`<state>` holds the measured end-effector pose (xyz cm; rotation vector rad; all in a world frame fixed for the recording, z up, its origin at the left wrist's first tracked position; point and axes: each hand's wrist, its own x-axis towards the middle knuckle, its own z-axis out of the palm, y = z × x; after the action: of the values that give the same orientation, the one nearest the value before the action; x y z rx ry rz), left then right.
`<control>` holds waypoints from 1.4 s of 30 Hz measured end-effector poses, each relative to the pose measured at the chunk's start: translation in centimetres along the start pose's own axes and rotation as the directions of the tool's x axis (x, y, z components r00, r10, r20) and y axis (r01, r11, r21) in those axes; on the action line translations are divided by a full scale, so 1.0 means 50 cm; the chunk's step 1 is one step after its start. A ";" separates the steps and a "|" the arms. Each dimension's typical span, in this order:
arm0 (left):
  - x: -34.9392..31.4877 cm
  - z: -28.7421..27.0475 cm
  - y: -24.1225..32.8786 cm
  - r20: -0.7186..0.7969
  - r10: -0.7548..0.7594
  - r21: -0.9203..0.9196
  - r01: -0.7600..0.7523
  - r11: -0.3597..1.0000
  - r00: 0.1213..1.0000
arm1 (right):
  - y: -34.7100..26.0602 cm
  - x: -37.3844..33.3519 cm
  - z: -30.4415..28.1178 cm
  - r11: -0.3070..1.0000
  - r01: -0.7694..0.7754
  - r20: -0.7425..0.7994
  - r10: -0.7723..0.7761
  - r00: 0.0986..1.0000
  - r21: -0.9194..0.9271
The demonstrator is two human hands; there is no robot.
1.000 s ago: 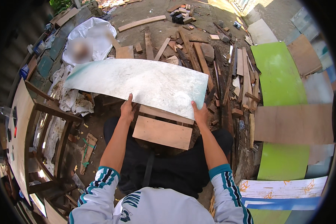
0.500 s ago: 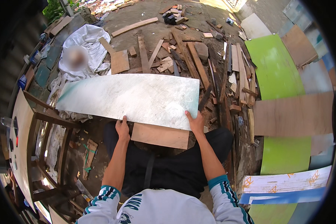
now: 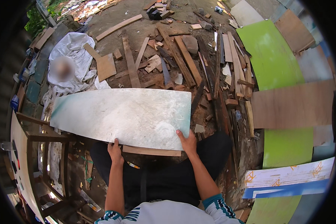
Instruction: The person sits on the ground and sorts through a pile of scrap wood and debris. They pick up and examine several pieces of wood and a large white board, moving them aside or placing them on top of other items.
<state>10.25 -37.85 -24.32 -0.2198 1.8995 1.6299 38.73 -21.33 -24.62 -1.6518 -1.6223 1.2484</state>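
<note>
A long white board (image 3: pixel 123 115), scuffed and tinged green at both ends, lies across in front of me above my lap. My left hand (image 3: pixel 115 152) grips its near edge left of the middle, thumb on top and fingers hidden underneath. On its near right part, my right hand (image 3: pixel 186 142) holds the same board, thumb on the upper face. Under the board a strip of brown plywood (image 3: pixel 151 151) shows along the near edge. A small yellow-and-white tool, perhaps a cutter knife (image 3: pixel 133 165), shows by my left thigh.
Wood scraps and planks (image 3: pixel 175 56) litter the ground ahead. Green sheets (image 3: pixel 271 56) and a brown panel (image 3: pixel 293 103) lie at right. A wooden table (image 3: pixel 22 160) stands at left, near a white sack (image 3: pixel 72 48). A square plywood piece (image 3: pixel 106 67) lies beyond the board.
The board has come lower and nearer to me with both hands on it, covering more of the brown plywood. The small yellow-and-white tool has come into sight, and the whole view has shifted.
</note>
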 end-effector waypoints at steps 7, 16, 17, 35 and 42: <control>0.012 0.019 -0.034 -0.112 0.263 0.192 -0.239 0.952 0.958 | 0.010 0.020 -0.005 0.998 -0.037 0.095 0.032 0.995 0.053; -0.125 0.266 -0.023 0.748 0.468 0.566 -0.821 -0.079 0.471 | 0.035 0.036 0.022 0.986 -0.096 0.103 0.083 0.991 0.134; -0.128 0.291 -0.034 0.836 0.411 0.465 -0.867 -0.177 0.364 | 0.029 0.027 0.027 0.994 -0.079 0.056 0.075 0.996 0.080; 0.053 0.372 0.057 0.834 0.354 0.541 -0.756 -0.368 0.424 | 0.010 0.009 0.028 0.986 -0.133 -0.067 0.126 0.990 -0.099; 0.052 0.425 0.097 0.941 0.249 0.319 -0.847 -0.425 0.230 | -0.005 0.002 0.024 0.987 -0.108 -0.061 0.101 0.993 -0.115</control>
<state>12.99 -16.15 -22.69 2.2082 2.1730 0.1437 37.55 -21.49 -24.98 -1.8486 -1.6227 1.1660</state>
